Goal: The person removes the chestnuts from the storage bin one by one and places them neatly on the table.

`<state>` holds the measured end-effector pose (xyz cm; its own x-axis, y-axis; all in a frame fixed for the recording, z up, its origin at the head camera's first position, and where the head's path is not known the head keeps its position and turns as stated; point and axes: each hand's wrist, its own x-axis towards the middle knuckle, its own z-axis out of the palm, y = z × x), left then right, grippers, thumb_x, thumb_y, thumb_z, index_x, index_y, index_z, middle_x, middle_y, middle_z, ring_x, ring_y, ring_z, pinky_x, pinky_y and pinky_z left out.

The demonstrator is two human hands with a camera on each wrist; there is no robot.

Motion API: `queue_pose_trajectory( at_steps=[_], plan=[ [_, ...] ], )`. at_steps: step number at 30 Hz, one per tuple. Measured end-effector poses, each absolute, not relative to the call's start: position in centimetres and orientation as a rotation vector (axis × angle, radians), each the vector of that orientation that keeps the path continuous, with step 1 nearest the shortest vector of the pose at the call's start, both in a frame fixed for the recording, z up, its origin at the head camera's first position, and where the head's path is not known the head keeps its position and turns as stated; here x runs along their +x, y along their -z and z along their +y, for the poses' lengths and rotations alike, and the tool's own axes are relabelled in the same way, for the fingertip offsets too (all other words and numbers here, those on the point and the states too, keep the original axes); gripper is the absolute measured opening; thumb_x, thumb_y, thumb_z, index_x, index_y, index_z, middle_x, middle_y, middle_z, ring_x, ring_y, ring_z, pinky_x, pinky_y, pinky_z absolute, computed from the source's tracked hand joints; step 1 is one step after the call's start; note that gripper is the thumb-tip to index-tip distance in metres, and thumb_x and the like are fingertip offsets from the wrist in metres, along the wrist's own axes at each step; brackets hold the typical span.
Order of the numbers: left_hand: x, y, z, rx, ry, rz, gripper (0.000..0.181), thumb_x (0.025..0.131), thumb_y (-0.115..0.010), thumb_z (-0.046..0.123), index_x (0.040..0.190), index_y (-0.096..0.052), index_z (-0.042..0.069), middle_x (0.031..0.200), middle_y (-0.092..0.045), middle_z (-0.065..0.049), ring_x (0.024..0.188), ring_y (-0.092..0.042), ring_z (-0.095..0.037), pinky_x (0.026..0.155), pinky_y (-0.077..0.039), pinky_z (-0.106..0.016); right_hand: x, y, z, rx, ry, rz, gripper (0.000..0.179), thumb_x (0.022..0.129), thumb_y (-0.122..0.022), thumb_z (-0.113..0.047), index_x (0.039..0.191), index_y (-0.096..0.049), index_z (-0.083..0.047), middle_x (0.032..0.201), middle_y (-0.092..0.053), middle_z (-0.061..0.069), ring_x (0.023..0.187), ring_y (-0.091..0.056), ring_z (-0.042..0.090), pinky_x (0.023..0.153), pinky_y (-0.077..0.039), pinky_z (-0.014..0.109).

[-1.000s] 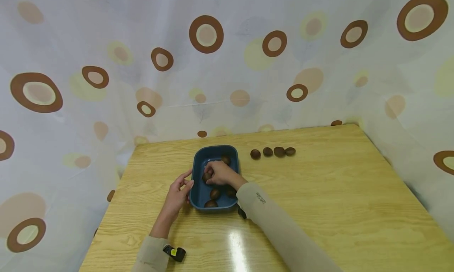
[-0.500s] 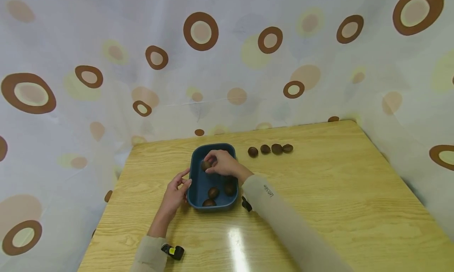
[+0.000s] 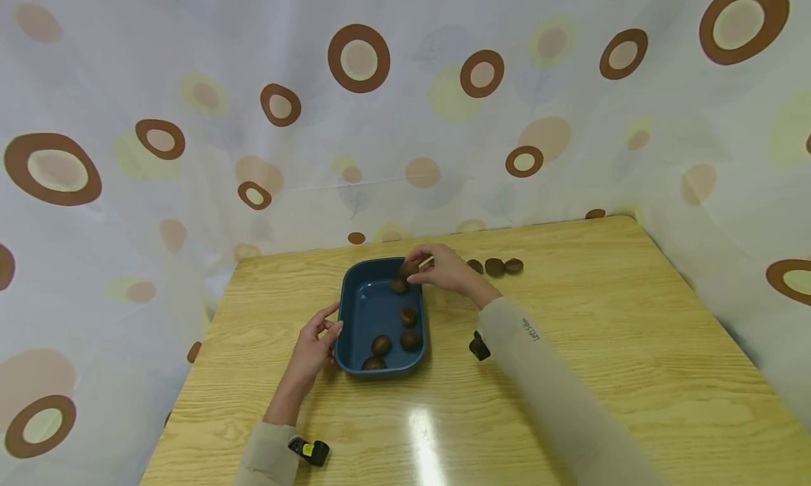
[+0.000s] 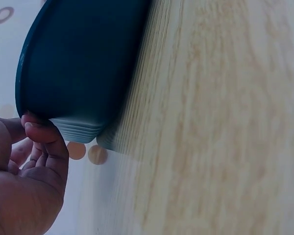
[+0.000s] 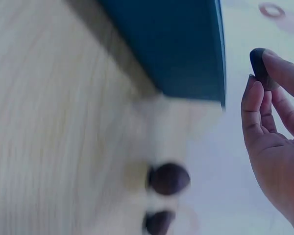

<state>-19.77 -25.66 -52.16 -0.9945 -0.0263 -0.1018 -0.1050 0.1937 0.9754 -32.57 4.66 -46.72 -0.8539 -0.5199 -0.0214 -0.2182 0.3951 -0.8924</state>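
A blue rectangular container (image 3: 367, 313) stands on the table with several brown chestnuts (image 3: 381, 344) inside, mostly along its right side and near end. My left hand (image 3: 312, 349) holds the container's left rim with thumb and fingers; the left wrist view shows these fingertips at the rim. Over the far right corner, my right hand (image 3: 443, 268) pinches a chestnut (image 5: 260, 68) between thumb and fingers, above the rim. Right of the container, a row of chestnuts (image 3: 495, 267) lies on the table, its left end partly hidden by the right hand.
The wooden table (image 3: 602, 345) stretches far to the right of the container. Behind it hangs a white curtain (image 3: 393, 120) with brown and yellow rings. A black strap device (image 3: 309, 450) sits on the left wrist, another (image 3: 479, 346) on the right.
My right hand has lifted a chestnut from inside the container and carried it right to above the far right rim. The left hand stays on the left rim.
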Motion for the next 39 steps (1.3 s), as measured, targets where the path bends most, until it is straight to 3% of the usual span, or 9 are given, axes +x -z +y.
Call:
queue_pose_trajectory(
  at_steps=[18,34,39],
  plan=[
    [-19.7,52.2,-25.5,-0.118,-1.969,2.371,0.045,0.108,-0.057,0.014,0.152,-0.051,0.015,0.096,-0.056,-0.009,0.058,-0.049,-0.01,0.052,-0.045,-0.025,-34.8,47.3,21.1,-0.353,1.419,2.503,0.049,0.102,-0.069,-0.02,0.145,-0.052,-0.002,0.146,-0.048,0.024,0.131,-0.053,0.043,0.108,-0.048,0.057],
    [-19.7,52.4,-25.8,-0.114,-1.969,2.383,0.045,0.108,-0.057,0.015,0.152,-0.051,0.015,0.098,-0.056,-0.013,0.058,-0.049,-0.01,0.053,-0.044,-0.024,-34.8,48.9,25.5,-0.217,1.324,2.595,0.058,0.103,-0.067,-0.029,0.148,-0.046,0.002,0.149,-0.043,0.028,0.135,-0.047,0.048,0.108,-0.044,0.06],
    [-19.8,52.7,-25.9,-0.103,-1.978,2.374,0.045,0.108,-0.056,0.015,0.152,-0.051,0.015,0.1,-0.057,-0.014,0.059,-0.05,-0.01,0.053,-0.044,-0.024,-34.5,50.5,26.0,-0.119,1.378,2.562,0.064,0.101,-0.069,-0.034,0.149,-0.045,0.002,0.15,-0.045,0.027,0.134,-0.047,0.045,0.106,-0.046,0.056]
  ],
)
